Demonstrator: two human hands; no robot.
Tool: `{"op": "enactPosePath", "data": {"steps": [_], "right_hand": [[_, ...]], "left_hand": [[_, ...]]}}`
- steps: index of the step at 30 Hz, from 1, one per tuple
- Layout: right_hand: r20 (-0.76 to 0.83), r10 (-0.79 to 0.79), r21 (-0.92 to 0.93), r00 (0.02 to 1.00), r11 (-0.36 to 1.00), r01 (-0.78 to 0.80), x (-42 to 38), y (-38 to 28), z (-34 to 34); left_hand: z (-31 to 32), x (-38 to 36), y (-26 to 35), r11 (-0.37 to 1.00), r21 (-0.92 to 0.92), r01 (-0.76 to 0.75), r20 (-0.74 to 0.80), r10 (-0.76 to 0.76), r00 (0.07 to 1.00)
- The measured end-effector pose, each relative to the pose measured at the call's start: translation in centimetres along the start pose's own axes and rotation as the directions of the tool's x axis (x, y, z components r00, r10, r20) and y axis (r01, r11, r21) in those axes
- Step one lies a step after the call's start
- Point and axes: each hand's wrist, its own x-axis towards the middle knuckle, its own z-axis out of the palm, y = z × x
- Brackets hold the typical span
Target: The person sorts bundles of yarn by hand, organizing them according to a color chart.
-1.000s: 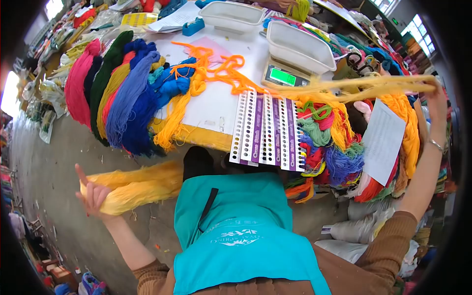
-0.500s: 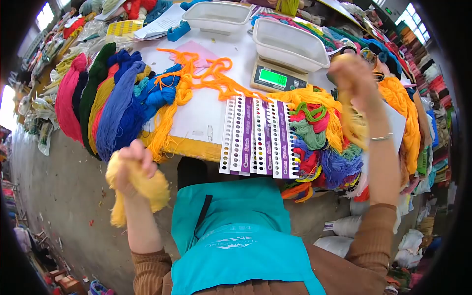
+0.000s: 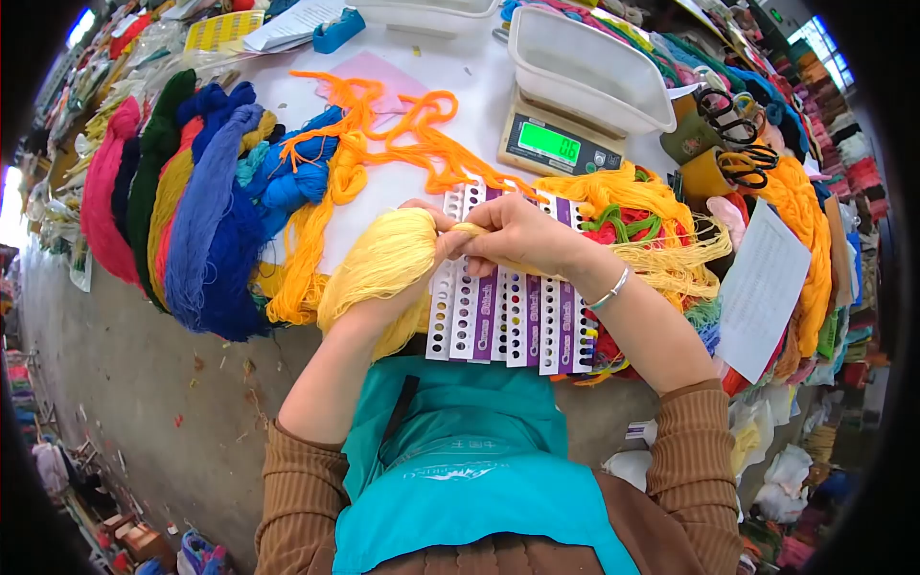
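In front of me, a pale yellow thread skein [image 3: 379, 268] hangs bunched over my left hand [image 3: 439, 251], whose fingers are closed on its twisted end. Close against them, my right hand [image 3: 525, 235] pinches the same pale yellow strands between thumb and fingers. Loose pale yellow strands [image 3: 676, 264] trail out beyond my right wrist over a heap of coloured threads. Both hands are over several white and purple Cross Stitch thread cards [image 3: 487, 326], which lie at the table's near edge. The fingertips partly hide where the strands meet.
A digital scale [image 3: 551, 142] carries a white plastic tub [image 3: 589, 72]. Orange yarn [image 3: 422, 120] lies across the table [image 3: 287, 91]. Coloured skeins [image 3: 206, 230] hang at the left edge. Scissors [image 3: 747, 165] stand in holders at right, near a paper sheet [image 3: 764, 287].
My hands were wide apart, each with pale yellow thread. Both have come together over the cards, and the loose strands now lie across the heap at right.
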Motion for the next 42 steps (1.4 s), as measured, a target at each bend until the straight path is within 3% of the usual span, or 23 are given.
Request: {"op": "enactPosePath", "data": {"steps": [2,4,5,6,8,12,13,15,17,18,20,23,25,28,33,36,42], "right_hand": [[-0.016,0.049,0.072,0.999,0.996,-0.047,0.7,0.9,-0.2],[-0.23,-0.159,-0.154,0.96,0.98,0.126,1.5,1.9,-0.1],[-0.258,-0.198,-0.219,0.946,0.965,0.142,2.2,2.5,-0.2],[-0.254,-0.194,-0.218,0.948,0.966,0.14,2.7,2.9,-0.1],[-0.294,-0.64,-0.646,0.709,0.68,0.347,3.4,3.3,0.7],[-0.31,-0.625,-0.66,0.716,0.684,0.312,3.8,3.2,1.0],[-0.307,-0.624,-0.659,0.719,0.684,0.312,4.1,3.4,0.8],[-0.445,-0.524,-0.579,0.726,0.787,0.214,4.7,3.9,0.1],[-0.499,-0.431,-0.497,0.752,0.853,0.159,5.2,3.6,-0.8],[-0.525,-0.405,-0.443,0.748,0.881,0.166,5.8,4.2,-1.3],[-0.55,-0.378,-0.387,0.744,0.906,0.174,6.0,4.5,-1.6],[-0.527,-0.35,-0.459,0.775,0.884,0.087,5.8,4.1,-2.0],[-0.507,-0.302,-0.48,0.808,0.877,0.027,5.6,4.0,-1.8],[-0.563,-0.279,-0.441,0.778,0.898,0.002,5.5,3.9,-1.5],[-0.553,-0.307,-0.418,0.775,0.906,0.061,5.4,4.3,-1.5],[-0.559,-0.34,-0.426,0.757,0.9,0.09,5.3,4.6,-1.3],[-0.57,-0.4,-0.45,0.718,0.883,0.135,5.1,4.7,-1.0]], "left_hand": [[0.1,0.7,-0.6,0.998,-0.006,0.059,0.018,-0.059,0.998],[0.2,1.5,-2.0,0.888,-0.308,0.342,0.094,-0.329,0.94],[0.2,1.7,-2.2,0.786,-0.471,0.4,0.18,-0.358,0.916],[0.1,2.0,-2.7,0.783,-0.473,0.403,0.178,-0.363,0.915],[-0.2,2.7,-4.0,0.649,-0.571,0.502,0.282,-0.419,0.863],[0.0,3.3,-5.2,0.581,-0.624,0.523,0.296,-0.443,0.846],[0.2,3.3,-5.2,0.598,-0.619,0.509,0.238,-0.475,0.848],[0.4,3.4,-4.9,0.613,-0.614,0.498,0.178,-0.507,0.843],[0.1,3.7,-3.7,0.769,-0.443,0.461,0.092,-0.473,0.876],[0.3,3.7,-3.8,0.767,-0.446,0.462,0.091,-0.475,0.875],[0.4,3.9,-4.1,0.721,-0.458,0.52,0.207,-0.482,0.851],[0.8,4.8,-5.5,0.663,-0.481,0.573,0.303,-0.487,0.819],[1.0,5.1,-5.8,0.641,-0.503,0.58,0.308,-0.494,0.813],[1.2,5.4,-4.7,0.623,-0.531,0.574,0.3,-0.495,0.816],[1.1,6.5,-4.7,0.673,-0.425,0.606,0.333,-0.507,0.795],[1.5,6.6,-3.8,0.599,-0.457,0.658,0.33,-0.573,0.75],[2.5,6.1,-5.8,0.619,-0.602,0.504,0.312,-0.398,0.863]]}}
